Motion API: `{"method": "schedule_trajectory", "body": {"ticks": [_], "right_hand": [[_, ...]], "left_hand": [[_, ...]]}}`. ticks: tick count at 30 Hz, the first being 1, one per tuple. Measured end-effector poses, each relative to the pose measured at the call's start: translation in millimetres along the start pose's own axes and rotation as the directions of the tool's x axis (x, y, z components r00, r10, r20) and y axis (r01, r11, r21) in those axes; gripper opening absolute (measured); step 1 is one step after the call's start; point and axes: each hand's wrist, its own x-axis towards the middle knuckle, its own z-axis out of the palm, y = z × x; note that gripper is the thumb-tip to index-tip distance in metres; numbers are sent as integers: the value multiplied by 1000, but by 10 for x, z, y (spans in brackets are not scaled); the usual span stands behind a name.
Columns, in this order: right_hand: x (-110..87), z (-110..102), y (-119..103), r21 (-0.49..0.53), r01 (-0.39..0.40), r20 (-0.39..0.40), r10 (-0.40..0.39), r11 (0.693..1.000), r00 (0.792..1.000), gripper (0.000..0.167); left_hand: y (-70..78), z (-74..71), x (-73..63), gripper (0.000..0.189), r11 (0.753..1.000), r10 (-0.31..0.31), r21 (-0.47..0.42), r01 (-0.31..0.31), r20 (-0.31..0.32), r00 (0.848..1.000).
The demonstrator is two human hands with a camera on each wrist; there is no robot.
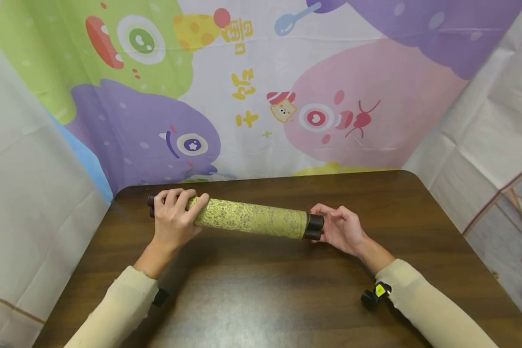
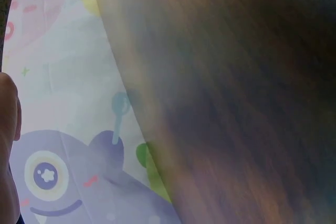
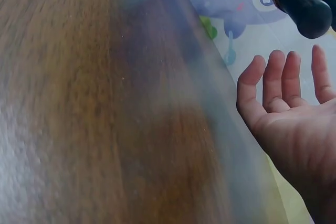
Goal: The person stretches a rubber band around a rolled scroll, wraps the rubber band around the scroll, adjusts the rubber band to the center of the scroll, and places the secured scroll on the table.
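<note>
Head view: we have the scroll mid-frame over the brown table, sloping down to the right. Left hand, left of centre, clamps its fingers round the scroll's left part. Right hand, right of centre, is at the dark rod ends; we can't tell contact here. Printed cloth fills the top.

Left wrist view: we get a hand sliver, left edge; finger state unclear there.

Right wrist view: we see right-hand fingers slightly apart, holding nothing, just below the rod ends, upper right.
</note>
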Motion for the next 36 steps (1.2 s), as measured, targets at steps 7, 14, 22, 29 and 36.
{"method": "schedule_trajectory", "body": {"ticks": [7,14,22,29,36], "right_hand": [[2,-30,52,-40,11,-43,-13,999,999,60],[-6,-19,72,-107,-14,-114,2,994,994,58],[-30,-11,32,-188,9,-88,-26,982,996,52],[-31,-3,16,-219,12,-82,-31,976,996,48],[-29,-26,-1,-219,41,-47,-52,975,998,51]], "left_hand": [[30,21,-18,41,1000,19,-14,-18,20,1000],[73,41,-26,54,998,53,20,-55,91,994],[93,43,-9,60,999,16,29,-21,163,986],[99,2,-9,59,999,-15,31,8,244,970],[109,-14,-4,62,998,-56,18,53,289,956]]}}
